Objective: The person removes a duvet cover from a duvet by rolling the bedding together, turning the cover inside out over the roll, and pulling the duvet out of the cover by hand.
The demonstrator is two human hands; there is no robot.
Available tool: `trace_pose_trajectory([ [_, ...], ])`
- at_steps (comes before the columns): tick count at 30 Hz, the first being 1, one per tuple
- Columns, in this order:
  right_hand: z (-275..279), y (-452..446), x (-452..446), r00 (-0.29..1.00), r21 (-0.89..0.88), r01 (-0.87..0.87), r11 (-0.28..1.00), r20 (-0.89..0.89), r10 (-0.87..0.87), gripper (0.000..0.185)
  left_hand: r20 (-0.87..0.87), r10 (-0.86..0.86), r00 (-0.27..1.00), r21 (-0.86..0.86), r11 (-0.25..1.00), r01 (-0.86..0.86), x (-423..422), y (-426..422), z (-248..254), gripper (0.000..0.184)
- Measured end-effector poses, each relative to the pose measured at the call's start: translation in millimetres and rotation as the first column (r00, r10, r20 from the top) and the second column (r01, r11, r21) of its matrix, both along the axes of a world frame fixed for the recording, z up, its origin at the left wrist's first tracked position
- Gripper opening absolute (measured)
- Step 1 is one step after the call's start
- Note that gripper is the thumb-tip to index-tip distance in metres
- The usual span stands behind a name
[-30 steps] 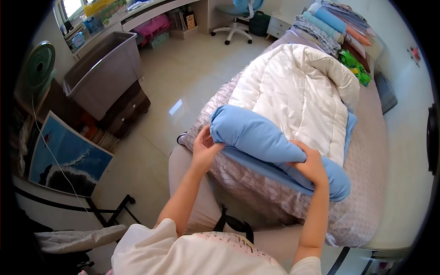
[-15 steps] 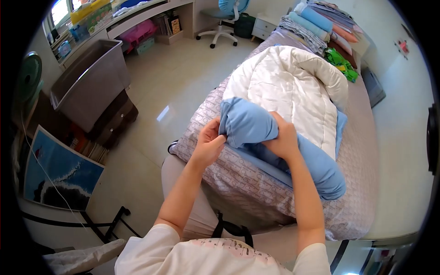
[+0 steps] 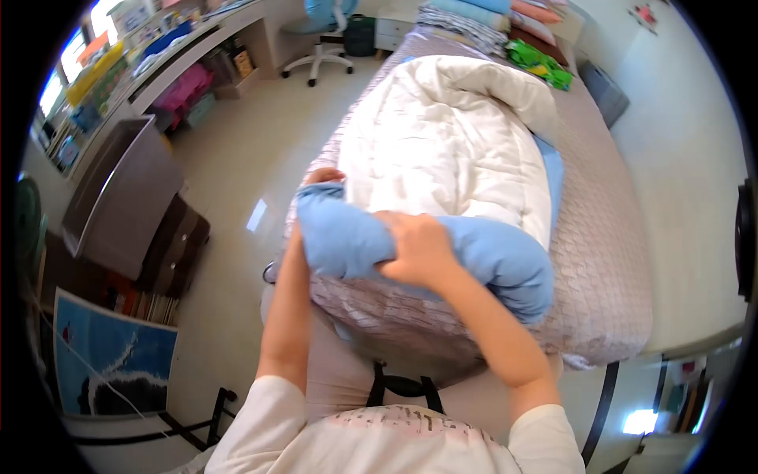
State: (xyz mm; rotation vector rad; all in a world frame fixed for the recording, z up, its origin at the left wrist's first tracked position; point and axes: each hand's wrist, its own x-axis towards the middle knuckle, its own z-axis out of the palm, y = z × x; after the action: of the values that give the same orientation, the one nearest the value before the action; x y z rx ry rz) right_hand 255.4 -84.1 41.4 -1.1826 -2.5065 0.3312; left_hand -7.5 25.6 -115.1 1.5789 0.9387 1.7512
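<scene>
A thick white comforter lies spread on the bed. Its near end is wrapped in a blue duvet cover, bunched into a fat roll across the front. My right hand is closed over the middle of this roll, thumb on the near side. At the roll's left end, my left hand reaches round to the far side, its fingers curled at the cloth's edge. The roll hides part of that hand and wrist. More blue cloth shows under the comforter's right edge.
The bed has a patterned mauve cover. Folded bedding and a green cloth lie at its far end. To the left stand a large grey bin, a sea picture and a long desk. A wheeled chair stands beyond.
My left hand has moved from the roll's near left end round to its far side. My right hand has shifted left along with the roll, which now lies flatter across the comforter. The view has tilted.
</scene>
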Motion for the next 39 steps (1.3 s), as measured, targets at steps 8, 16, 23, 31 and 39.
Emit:
trace_pose_trajectory([
  [8, -53.8, -114.6, 98.5, 0.958, 0.673, 0.277, 0.686, -0.133, -0.256, 0.090, -0.152, 0.717, 0.681, 0.368, 0.680, -0.634, 67.8, -206.2, 99.8, 0.050],
  [16, -66.4, -120.3, 179.3, 0.644, 0.142, 0.724, 0.675, -0.488, -0.589, 0.107, -0.948, 0.248, 0.198, 0.179, 0.933, -0.311, 173.0, -185.0, 128.5, 0.128],
  [23, -32.2, -85.2, 223.4, 0.703, 0.003, 0.643, 0.766, -0.400, -0.588, 0.088, -0.939, 0.159, 0.304, 0.123, 0.983, -0.134, 98.3, -166.5, 151.9, 0.091],
  [31, 46.3, -74.5, 268.1, 0.995, 0.084, 0.093, 0.992, -0.053, -0.088, 0.048, -0.180, 0.886, 0.427, 0.888, 0.333, -0.317, 122.8, -161.6, 17.3, 0.051],
  [39, 24.9, -69.2, 286.7, 0.953, -0.027, 0.183, 0.983, -0.242, -0.184, 0.045, -0.704, 0.019, 0.710, 0.322, 0.899, 0.296, 348.4, -206.9, 71.4, 0.033],
])
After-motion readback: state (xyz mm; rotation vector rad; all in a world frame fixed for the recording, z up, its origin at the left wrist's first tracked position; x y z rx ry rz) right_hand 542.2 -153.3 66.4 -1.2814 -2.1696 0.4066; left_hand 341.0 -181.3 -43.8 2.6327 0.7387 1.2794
